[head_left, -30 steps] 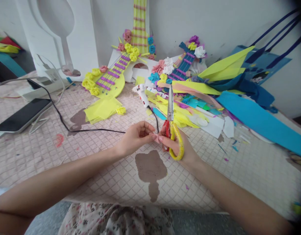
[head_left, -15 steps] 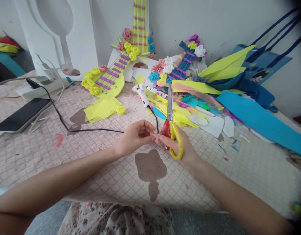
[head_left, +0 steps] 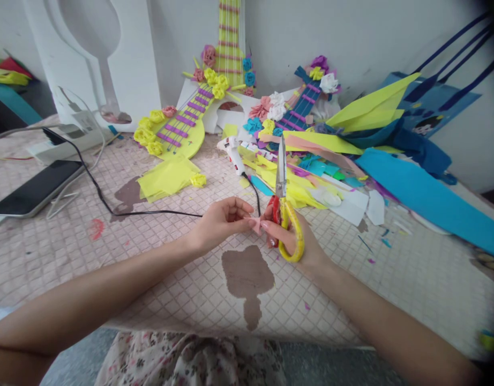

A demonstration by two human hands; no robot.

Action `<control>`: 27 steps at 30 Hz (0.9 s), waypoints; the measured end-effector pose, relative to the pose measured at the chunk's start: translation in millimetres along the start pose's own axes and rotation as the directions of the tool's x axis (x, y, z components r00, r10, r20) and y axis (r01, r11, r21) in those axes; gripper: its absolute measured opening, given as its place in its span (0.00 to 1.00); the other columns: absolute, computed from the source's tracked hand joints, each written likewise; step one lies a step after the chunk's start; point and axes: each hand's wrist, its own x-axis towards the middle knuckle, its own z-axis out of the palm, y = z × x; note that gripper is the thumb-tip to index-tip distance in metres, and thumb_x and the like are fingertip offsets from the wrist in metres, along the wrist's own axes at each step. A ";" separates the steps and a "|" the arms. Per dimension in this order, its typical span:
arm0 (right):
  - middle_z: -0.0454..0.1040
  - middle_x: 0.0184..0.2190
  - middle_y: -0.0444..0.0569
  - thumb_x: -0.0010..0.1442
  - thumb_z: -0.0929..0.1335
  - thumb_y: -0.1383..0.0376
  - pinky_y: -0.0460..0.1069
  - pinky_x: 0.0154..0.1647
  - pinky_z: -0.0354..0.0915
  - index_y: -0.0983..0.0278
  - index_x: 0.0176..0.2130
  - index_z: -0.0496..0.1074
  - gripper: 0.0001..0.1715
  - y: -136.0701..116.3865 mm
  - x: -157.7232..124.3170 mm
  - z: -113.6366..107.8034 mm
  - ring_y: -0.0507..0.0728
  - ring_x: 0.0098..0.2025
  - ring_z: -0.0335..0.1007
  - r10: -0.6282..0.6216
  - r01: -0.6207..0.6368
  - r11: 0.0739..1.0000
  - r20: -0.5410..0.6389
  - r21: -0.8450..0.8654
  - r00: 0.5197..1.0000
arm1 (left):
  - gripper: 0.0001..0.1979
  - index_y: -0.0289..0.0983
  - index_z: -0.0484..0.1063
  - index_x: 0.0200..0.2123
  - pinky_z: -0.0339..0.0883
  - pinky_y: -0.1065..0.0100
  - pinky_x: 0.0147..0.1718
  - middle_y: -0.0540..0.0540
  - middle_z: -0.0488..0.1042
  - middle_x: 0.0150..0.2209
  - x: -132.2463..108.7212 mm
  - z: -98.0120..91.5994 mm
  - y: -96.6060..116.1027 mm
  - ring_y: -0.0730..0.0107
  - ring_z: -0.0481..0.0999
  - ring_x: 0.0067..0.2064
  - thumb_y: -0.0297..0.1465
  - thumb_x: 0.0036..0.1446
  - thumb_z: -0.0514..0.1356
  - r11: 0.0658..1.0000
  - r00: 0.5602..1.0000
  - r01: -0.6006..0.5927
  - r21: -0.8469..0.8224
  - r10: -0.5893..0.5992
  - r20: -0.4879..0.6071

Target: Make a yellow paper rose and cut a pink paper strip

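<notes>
Between the fingertips of both hands is a small pink piece of crepe paper, folded or pinched. My left hand pinches its left side, thumb against the fingers. My right hand grips its right side and also carries scissors with red and yellow handles. The scissor blades point up and away from me, nearly together. Just beyond my hands lies a white glue gun, its black cord running behind my left hand.
Yellow tissue sheets and a yellow paper flower lie left of centre. Behind stand a yellow paper guitar and a blue one with flowers. Paper scraps and blue paper spread rightward. A phone lies left.
The pink paper has turned slightly between my fingertips. The scissors have shifted a little to the right with my right hand. Everything else stays where it was.
</notes>
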 end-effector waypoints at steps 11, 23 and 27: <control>0.66 0.25 0.39 0.52 0.70 0.61 0.44 0.19 0.60 0.62 0.34 0.63 0.12 -3.4 -1.6 1.4 0.47 0.21 0.60 0.012 -0.012 1.000 -0.005 -0.016 1.000 | 0.13 0.32 0.67 0.37 0.67 0.71 0.33 0.48 0.74 0.31 -0.8 1.9 0.2 0.75 0.75 0.32 0.30 0.51 0.66 0.999 1.000 0.016 -0.030 -0.016 0.001; 0.66 0.26 0.39 0.51 0.70 0.61 0.44 0.18 0.60 0.62 0.34 0.63 0.13 -0.4 -0.3 0.4 0.47 0.20 0.60 0.000 0.000 1.000 -0.008 -0.025 1.000 | 0.13 0.31 0.67 0.37 0.69 0.71 0.33 0.48 0.74 0.30 -2.8 4.4 1.5 0.75 0.75 0.31 0.29 0.50 0.66 0.997 0.999 0.043 -0.070 -0.045 -0.023; 0.66 0.23 0.38 0.52 0.70 0.60 0.43 0.17 0.59 0.62 0.33 0.63 0.12 -0.6 0.3 0.4 0.46 0.19 0.59 0.000 0.000 1.000 -0.013 -0.029 1.000 | 0.12 0.31 0.67 0.37 0.69 0.71 0.33 0.48 0.75 0.30 -2.3 4.3 1.6 0.75 0.76 0.31 0.28 0.51 0.65 0.998 0.999 0.035 -0.059 -0.036 -0.021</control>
